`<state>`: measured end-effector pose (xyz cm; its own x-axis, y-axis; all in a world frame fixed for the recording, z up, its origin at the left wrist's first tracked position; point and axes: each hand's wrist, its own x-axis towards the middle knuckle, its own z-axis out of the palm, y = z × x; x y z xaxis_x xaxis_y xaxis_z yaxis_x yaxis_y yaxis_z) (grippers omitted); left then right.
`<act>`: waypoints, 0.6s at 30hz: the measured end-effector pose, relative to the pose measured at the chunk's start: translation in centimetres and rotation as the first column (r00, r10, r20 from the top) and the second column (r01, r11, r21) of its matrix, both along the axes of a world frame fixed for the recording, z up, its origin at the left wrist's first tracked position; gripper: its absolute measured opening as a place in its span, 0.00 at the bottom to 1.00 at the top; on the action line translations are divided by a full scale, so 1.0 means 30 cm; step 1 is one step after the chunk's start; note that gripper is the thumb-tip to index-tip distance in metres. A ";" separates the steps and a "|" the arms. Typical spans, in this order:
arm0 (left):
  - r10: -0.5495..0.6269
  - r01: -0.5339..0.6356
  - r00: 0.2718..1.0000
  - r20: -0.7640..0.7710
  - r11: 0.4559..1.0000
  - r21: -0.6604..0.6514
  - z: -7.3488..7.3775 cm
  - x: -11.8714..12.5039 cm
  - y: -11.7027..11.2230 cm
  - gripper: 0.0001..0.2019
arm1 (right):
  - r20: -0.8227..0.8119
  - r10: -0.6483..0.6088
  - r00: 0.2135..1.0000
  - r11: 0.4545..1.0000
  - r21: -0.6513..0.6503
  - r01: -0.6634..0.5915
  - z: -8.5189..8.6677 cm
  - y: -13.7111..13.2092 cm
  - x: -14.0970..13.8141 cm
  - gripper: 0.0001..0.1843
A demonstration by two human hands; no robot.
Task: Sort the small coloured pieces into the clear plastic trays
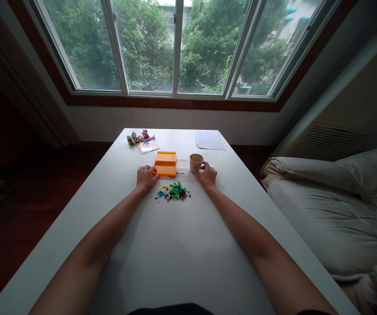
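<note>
Both my arms stretch out over a white table (181,253). My left hand (146,177) rests at the near left corner of an orange box (166,163), fingers curled and touching it. My right hand (206,174) is closed round the handle of a small beige cup (196,162) that stands upright on the table. Between the hands, a little nearer to me, lies a pile of several small coloured pieces (173,191), green, blue, red and yellow.
A small toy figure set and a printed leaflet (144,141) lie at the far left of the table, a white sheet of paper (209,140) at the far right. A window fills the wall behind. A pale quilted cushion (336,205) lies to the right.
</note>
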<state>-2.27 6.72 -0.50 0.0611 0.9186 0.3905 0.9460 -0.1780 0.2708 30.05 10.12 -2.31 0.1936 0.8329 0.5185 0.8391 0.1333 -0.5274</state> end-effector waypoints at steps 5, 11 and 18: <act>0.018 -0.018 1.000 -0.003 1.000 -0.005 0.002 0.018 -0.003 0.12 | 0.006 0.012 1.000 1.000 0.014 -0.012 -0.001 -0.018 0.010 0.26; 0.044 -0.045 0.999 -0.028 0.999 -0.018 0.005 0.027 0.007 0.12 | 0.030 0.023 0.999 1.000 0.017 -0.024 -0.007 -0.036 0.017 0.31; 0.043 -0.043 0.997 -0.060 0.999 -0.001 0.007 0.031 0.007 0.12 | 0.040 0.024 0.999 1.000 0.003 -0.024 -0.003 -0.044 0.022 0.30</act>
